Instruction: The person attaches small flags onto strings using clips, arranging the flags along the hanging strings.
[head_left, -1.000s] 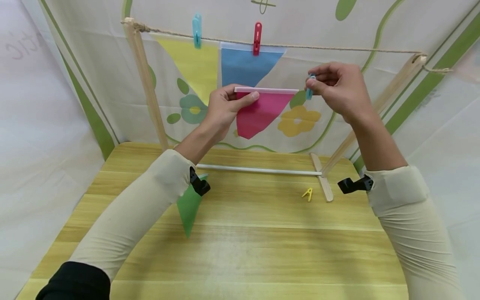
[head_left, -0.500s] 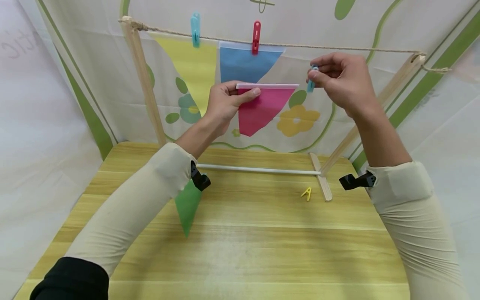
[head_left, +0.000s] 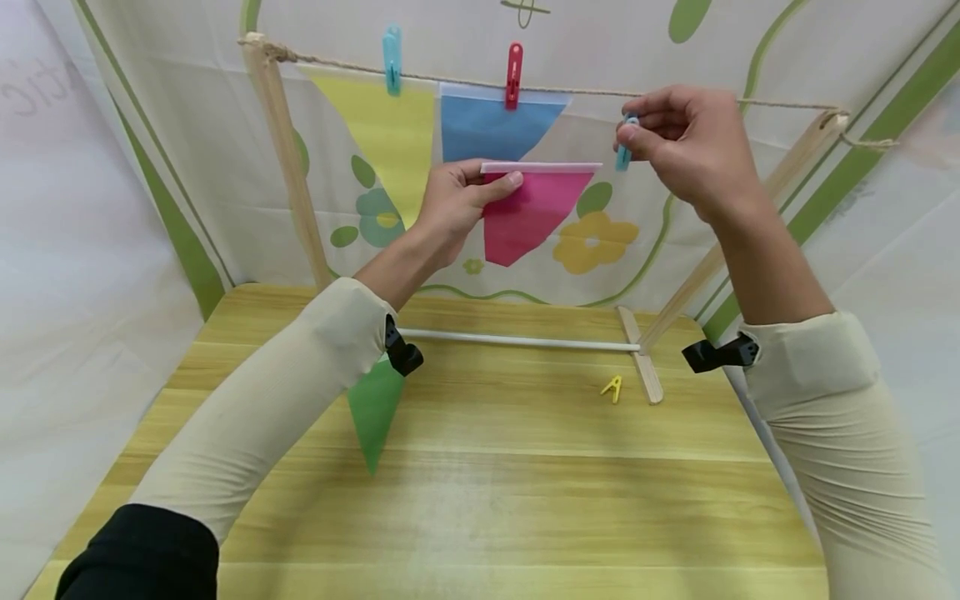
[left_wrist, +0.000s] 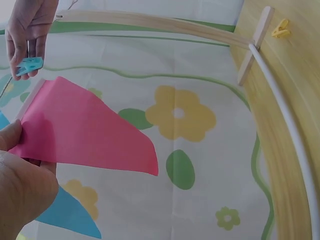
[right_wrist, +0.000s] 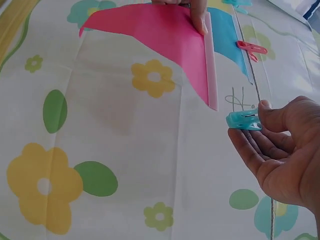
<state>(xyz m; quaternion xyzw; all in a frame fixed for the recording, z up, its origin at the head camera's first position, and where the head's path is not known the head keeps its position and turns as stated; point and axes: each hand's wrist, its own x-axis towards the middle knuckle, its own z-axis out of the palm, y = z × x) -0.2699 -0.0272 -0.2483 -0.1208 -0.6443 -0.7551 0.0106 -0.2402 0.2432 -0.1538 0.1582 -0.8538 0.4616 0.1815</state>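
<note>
My left hand [head_left: 457, 204] pinches a pink pennant [head_left: 536, 208] at the left part of its white-edged top, thumb in front. Its top edge lies just below the twine [head_left: 585, 92]. To the right, my right hand [head_left: 693, 146] holds a light blue clothespin [right_wrist: 242, 120] between thumb and fingers, close to the twine. On the twine hang a yellow pennant [head_left: 390, 125] under a light blue clothespin [head_left: 392, 60] and a blue pennant [head_left: 487, 125] under a red clothespin [head_left: 513, 75]. The pink pennant overlaps the blue one's lower part in the head view.
Wooden posts [head_left: 288, 167] carry the twine at both ends, and a white rod [head_left: 517, 339] runs low between them. On the wooden table [head_left: 480, 517] lie a yellow clothespin [head_left: 612, 388] and a green pennant [head_left: 375, 408], partly behind the left sleeve. A flower-printed cloth [head_left: 592, 242] hangs behind.
Both hands have risen toward the twine, the left with the pink pennant, also slightly rightward, the right with its light blue clothespin. The pennants on the twine stay in place.
</note>
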